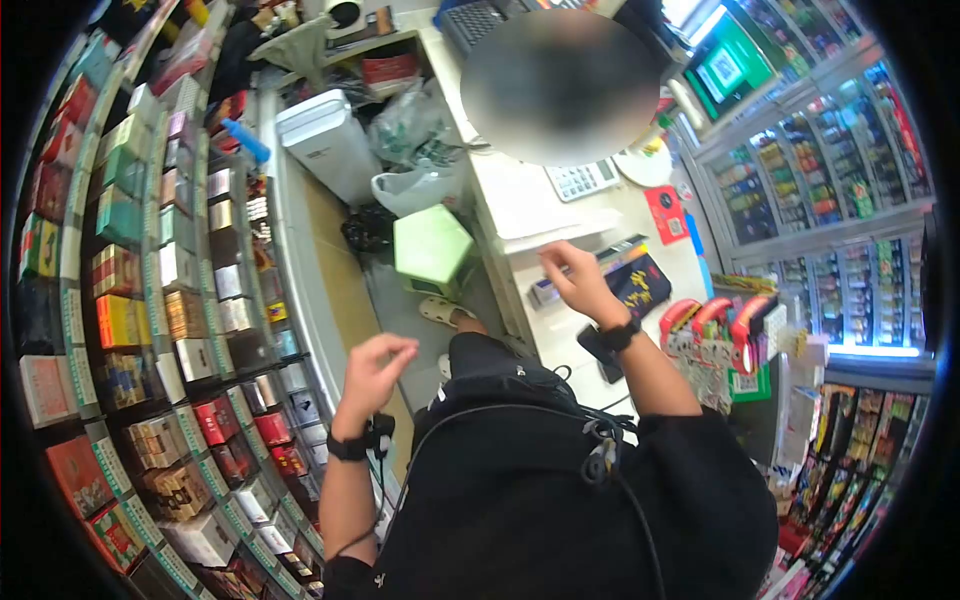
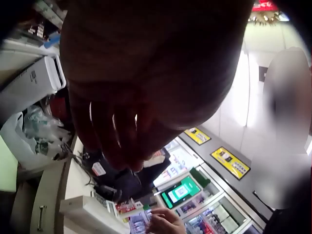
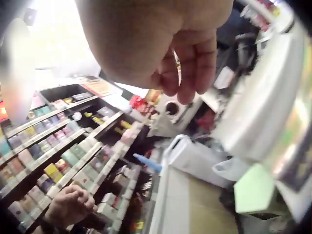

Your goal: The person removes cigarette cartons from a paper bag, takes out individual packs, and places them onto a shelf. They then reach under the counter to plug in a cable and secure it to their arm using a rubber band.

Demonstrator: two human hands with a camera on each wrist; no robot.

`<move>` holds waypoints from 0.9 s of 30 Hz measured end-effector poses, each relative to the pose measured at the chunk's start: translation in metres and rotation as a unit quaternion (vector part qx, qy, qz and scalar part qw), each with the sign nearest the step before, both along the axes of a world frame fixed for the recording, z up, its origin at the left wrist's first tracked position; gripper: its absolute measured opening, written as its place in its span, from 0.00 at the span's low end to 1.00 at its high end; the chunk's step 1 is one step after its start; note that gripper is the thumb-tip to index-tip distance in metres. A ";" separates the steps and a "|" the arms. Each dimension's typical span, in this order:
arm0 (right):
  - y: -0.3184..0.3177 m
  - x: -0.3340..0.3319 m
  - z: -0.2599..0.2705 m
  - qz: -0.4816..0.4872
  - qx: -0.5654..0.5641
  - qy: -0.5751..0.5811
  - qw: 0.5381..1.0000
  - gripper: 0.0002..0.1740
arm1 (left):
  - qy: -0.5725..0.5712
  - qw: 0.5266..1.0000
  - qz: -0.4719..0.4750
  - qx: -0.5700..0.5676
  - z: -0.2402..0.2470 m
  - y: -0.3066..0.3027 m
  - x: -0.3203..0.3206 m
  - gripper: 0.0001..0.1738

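Note:
My left hand point(image 1: 375, 372) is raised over the aisle beside the shelves, its fingers loosely bent and holding nothing. In the left wrist view, the same hand's fingers point(image 2: 112, 131) hang in shadow, slightly parted. Over the near edge of the white counter point(image 1: 530, 235) is my right hand point(image 1: 582, 285), also holding nothing, with its thumb and fingers softly curved. Close by that hand lie a small pale box point(image 1: 545, 292) and a dark packet with yellow writing point(image 1: 637, 283). The right wrist view shows relaxed fingers point(image 3: 187, 73) with nothing between them.
A pale green stool point(image 1: 432, 245), a white bin point(image 1: 328, 145) and plastic bags point(image 1: 410, 130) stand in the aisle. Shelves of small boxes point(image 1: 130, 320) line the left. On the counter are a calculator point(image 1: 583, 180) and a red card point(image 1: 668, 215). A person point(image 1: 560, 90) is across it.

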State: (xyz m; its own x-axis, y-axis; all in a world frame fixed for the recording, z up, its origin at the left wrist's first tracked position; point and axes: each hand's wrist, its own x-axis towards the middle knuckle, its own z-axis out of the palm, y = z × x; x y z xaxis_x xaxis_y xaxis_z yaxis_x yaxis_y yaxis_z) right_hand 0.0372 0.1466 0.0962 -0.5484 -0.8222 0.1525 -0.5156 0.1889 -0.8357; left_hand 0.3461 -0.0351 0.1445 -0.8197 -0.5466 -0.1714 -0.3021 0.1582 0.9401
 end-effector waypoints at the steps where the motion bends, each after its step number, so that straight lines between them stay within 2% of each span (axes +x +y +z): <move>1: 0.036 -0.005 -0.007 -0.049 0.028 -0.033 0.998 0.09 | -0.006 1.000 -0.016 0.008 -0.015 -0.001 -0.016 0.09; 3: 0.093 -0.020 -0.031 -0.127 0.116 -0.057 0.983 0.10 | -0.007 0.998 -0.053 0.015 -0.035 0.002 -0.053 0.10; 4: 0.114 -0.030 -0.044 -0.128 0.143 0.012 0.981 0.12 | -0.011 0.996 -0.081 0.019 -0.043 0.006 -0.073 0.11; 5: 0.135 -0.049 -0.067 -0.083 0.223 0.062 0.969 0.20 | -0.013 0.994 -0.107 0.022 -0.054 0.011 -0.095 0.11; 7: 0.151 -0.060 -0.085 -0.089 0.275 0.208 0.935 0.33 | -0.004 0.981 -0.192 0.001 -0.083 0.023 -0.139 0.15; 8: 0.150 -0.067 -0.088 -0.086 0.272 0.215 0.934 0.41 | -0.019 0.977 -0.212 -0.001 -0.091 0.034 -0.161 0.21; 9: 0.146 -0.073 -0.085 -0.083 0.273 0.216 0.934 0.41 | -0.035 0.973 -0.229 -0.003 -0.100 0.047 -0.180 0.27; 11: 0.130 -0.084 -0.076 -0.022 0.283 0.321 0.904 0.37 | -0.044 0.940 -0.258 -0.217 -0.138 0.074 -0.207 0.36; 12: 0.124 -0.091 -0.079 -0.019 0.297 0.332 0.895 0.27 | -0.107 0.934 -0.262 -0.218 -0.154 0.087 -0.218 0.36; 13: 0.121 -0.102 -0.089 -0.018 0.295 0.328 0.897 0.27 | -0.170 0.923 -0.266 -0.220 -0.158 0.098 -0.227 0.36; 14: 0.118 -0.113 -0.099 0.012 0.330 0.327 0.885 0.20 | -0.224 0.915 -0.270 -0.201 -0.161 0.107 -0.234 0.28; 15: 0.116 -0.118 -0.101 0.041 0.366 0.326 0.871 0.14 | -0.227 0.913 -0.273 -0.201 -0.164 0.108 -0.234 0.28; 16: 0.116 -0.123 -0.102 0.042 0.299 0.331 0.894 0.04 | -0.232 0.918 -0.264 -0.184 -0.168 0.109 -0.235 0.25; 17: 0.117 -0.127 -0.101 0.044 0.298 0.330 0.895 0.04 | -0.237 0.923 -0.254 -0.165 -0.171 0.111 -0.235 0.22; 18: 0.115 -0.125 -0.081 0.061 0.271 0.324 0.905 0.04 | -0.204 0.939 -0.227 -0.157 -0.159 0.105 -0.227 0.15; 20: 0.106 -0.115 -0.031 0.075 0.223 0.314 0.920 0.05 | -0.117 0.966 -0.160 -0.163 -0.126 0.088 -0.202 0.16; 21: 0.104 -0.106 0.000 0.080 0.150 0.277 0.946 0.06 | -0.088 0.971 -0.134 -0.177 -0.096 0.075 -0.188 0.17; 23: 0.096 -0.086 0.037 0.108 0.100 0.223 0.964 0.07 | 0.008 0.992 -0.031 -0.123 -0.057 0.054 -0.149 0.17; 25: 0.081 -0.055 0.056 0.133 0.068 0.145 0.978 0.08 | 0.139 0.988 0.005 0.072 -0.034 0.051 -0.108 0.27; 26: 0.068 -0.040 0.063 0.155 0.052 0.109 0.980 0.09 | 0.164 0.978 -0.010 0.132 -0.022 0.051 -0.086 0.42; 27: 0.053 -0.025 0.071 0.178 0.017 0.134 0.975 0.10 | 0.164 0.979 0.003 0.123 -0.022 0.052 -0.063 0.42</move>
